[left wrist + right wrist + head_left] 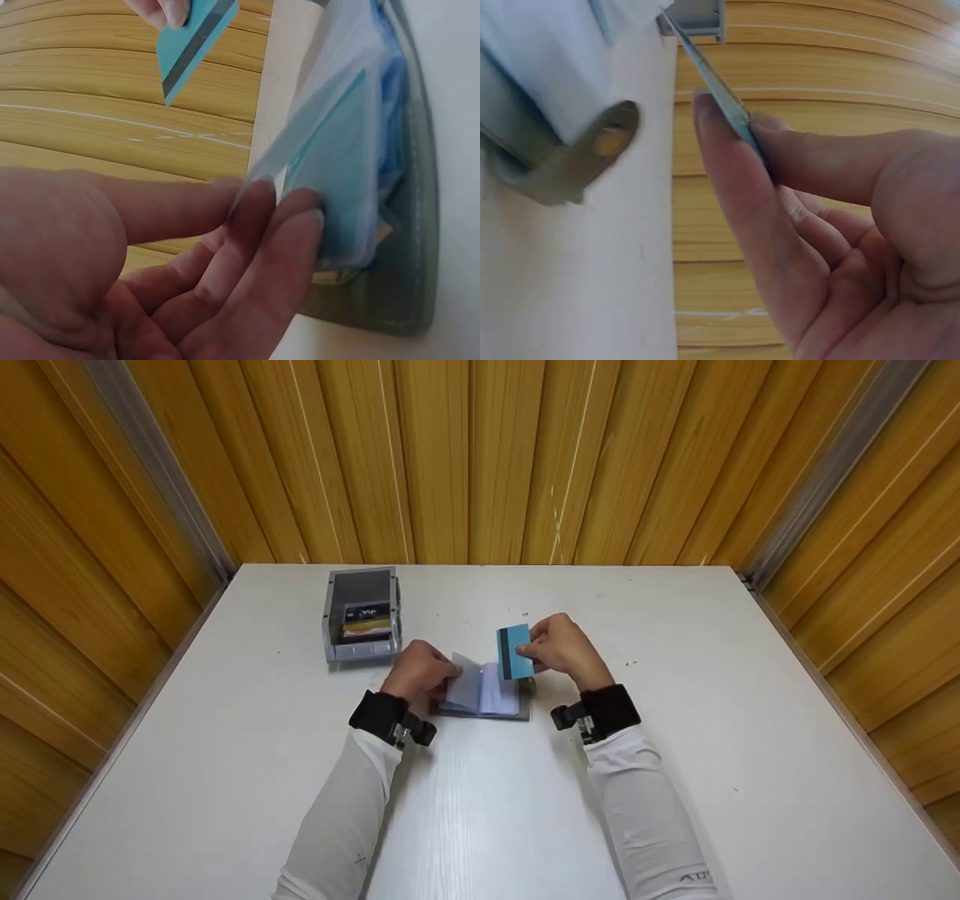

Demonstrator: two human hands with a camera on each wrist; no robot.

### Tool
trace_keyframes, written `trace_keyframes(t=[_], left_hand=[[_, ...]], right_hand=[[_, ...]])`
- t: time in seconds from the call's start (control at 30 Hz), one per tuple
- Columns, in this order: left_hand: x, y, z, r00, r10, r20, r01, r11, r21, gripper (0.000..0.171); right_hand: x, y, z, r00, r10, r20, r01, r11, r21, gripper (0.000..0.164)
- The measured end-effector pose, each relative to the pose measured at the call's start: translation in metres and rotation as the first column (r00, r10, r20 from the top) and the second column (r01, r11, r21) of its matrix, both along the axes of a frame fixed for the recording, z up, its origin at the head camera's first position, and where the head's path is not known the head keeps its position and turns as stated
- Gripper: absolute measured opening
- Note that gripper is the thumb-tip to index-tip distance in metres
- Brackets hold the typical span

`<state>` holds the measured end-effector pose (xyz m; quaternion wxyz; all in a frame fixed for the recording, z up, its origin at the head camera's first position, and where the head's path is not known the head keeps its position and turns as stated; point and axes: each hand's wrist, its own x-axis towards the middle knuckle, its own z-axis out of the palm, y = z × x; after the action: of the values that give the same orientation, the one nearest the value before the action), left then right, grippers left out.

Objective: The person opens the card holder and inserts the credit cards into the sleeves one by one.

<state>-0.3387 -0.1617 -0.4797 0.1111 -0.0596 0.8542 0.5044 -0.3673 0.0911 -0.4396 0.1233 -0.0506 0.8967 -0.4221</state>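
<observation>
Overhead, the card holder [484, 697] lay open at the tabletop's [675, 780] centre, the left hand [420, 671] pinching a clear sleeve upright, seemingly to keep a pocket reachable. The right hand [562, 649] pinched a blue card [514, 652] just above it. A grey box [361, 615] of cards stood upper left. Closer, the left wrist view showed fingertips [262, 202] clamping the sleeve's edge. From the right wrist, thumb and forefinger [720, 150] nipped the card edge-on, presumably for sliding.

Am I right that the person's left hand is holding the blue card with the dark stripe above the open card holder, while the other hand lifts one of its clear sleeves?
Not quite: the right hand pinches the blue card above the open card holder, as the head view shows. The left hand lifts the clear sleeve.
</observation>
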Motion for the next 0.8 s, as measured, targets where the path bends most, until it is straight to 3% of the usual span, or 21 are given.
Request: trace_keyframes(t=[0.27,0.5,0.8], left_hand=[[-0.002,-0.005,-0.003,0.998,0.003,0.07,-0.002,1.0,-0.025,0.028],[-0.004,-0.012,-0.009,0.995,0.005,0.102,-0.006,1.0,0.006,0.016],[-0.002,-0.019,-0.01,0.991,-0.031,0.128,0.028,0.999,0.026,0.013]], right_hand=[[-0.002,-0.018,-0.018,0.999,-0.029,0.034,0.028,0.999,0.025,0.036],[-0.001,-0.026,-0.021,0.999,-0.043,0.022,0.04,0.994,0.105,0.043],[0.002,-0.031,-0.027,0.999,-0.034,0.003,0.033,0.995,0.09,0.038]])
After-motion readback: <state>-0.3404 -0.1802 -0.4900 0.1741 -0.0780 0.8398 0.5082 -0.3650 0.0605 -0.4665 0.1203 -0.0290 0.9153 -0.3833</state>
